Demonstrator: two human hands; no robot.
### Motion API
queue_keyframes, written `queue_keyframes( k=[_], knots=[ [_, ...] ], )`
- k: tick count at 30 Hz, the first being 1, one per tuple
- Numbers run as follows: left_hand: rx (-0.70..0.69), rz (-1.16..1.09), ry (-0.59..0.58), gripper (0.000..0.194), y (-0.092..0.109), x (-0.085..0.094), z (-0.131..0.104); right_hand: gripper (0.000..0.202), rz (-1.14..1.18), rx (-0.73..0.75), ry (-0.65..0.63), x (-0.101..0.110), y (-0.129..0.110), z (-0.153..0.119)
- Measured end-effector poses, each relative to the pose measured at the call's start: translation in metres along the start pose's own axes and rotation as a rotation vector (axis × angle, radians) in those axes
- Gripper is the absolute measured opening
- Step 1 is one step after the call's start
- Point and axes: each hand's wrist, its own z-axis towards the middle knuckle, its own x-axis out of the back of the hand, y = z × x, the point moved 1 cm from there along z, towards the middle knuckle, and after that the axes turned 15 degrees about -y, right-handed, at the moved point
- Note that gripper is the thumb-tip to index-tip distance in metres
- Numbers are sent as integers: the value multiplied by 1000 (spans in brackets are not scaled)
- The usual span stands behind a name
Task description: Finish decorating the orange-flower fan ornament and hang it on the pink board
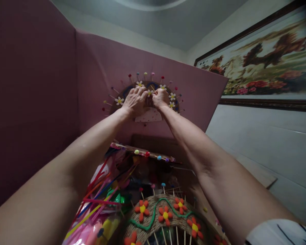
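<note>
A half-round, fan-shaped decoration wrapped in brown cord is up against the pink wall, with white flowers, a blue wavy line and sticks tipped with coloured balls around its rim. My left hand lies on its middle left part, fingers stretched out flat over the surface. Just right of centre, my right hand is closed in a pinch on a thin wooden stick, which points up and left near a white flower. My fingers hide part of the arch. Below them shows a pale, spotted panel.
Close below me stands a second cord-wrapped arch with orange flowers and upright sticks. Left of it lie colourful pipe cleaners and shiny plastic packs. The pink wall panel is behind; a framed horse picture hangs at right.
</note>
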Motion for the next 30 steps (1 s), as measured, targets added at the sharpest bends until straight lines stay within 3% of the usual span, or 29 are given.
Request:
queue_keyframes(
  k=[3, 5, 19, 23, 30],
  knots=[
    [-55, 126, -47, 99, 5, -18, -13, 12, 8, -2, 7, 0, -2, 1],
    [-47, 178, -67, 104, 8, -28, -16, 12, 5, -3, 5, 2, -2, 0],
    [-142, 196, -36, 68, 20, -40, -21, 8, -18, 18, -26, 17, -10, -6],
    [-208, 237, -82, 71, 20, -36, -24, 12, -18, 49, -37, 20, -10, -5],
    [-178, 248, -161, 81, 10, -19, -22, 9, -204, 201, -12, 23, -11, -9]
  ],
)
